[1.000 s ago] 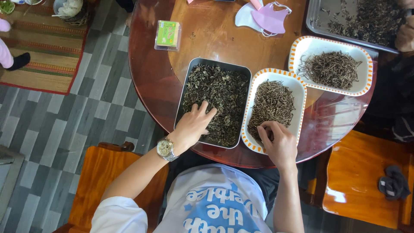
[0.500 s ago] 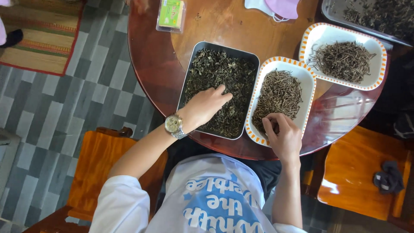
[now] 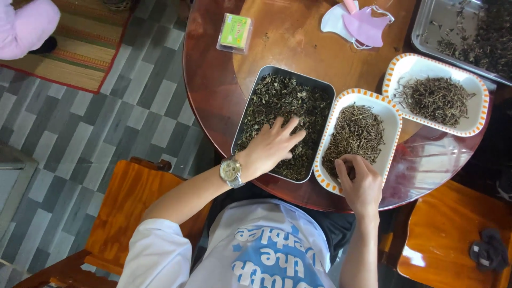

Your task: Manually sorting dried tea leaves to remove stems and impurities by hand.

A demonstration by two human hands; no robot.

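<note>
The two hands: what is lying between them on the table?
In the head view, between the left hand and the right hand lie the metal tray's right rim and the orange-edged dish's left rim, side by side.

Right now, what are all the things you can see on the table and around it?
Metal tray: one, grey, table middle, full of dark dried leaves.
Orange-rimmed dishes: two, white, nearer one and farther one, both holding brown dried stems.
Second metal tray: one, grey, top right corner.
Face masks: pink and white, table top.
Small box: one, green, clear-wrapped, table's far edge.
Round table: one, reddish wood.
Chairs: two, orange wood, left and right.
Dark cloth: on right chair.
Wristwatch: one, silver.
Left hand: spread on leaves.
Right hand: fingers curled in stems.
</note>
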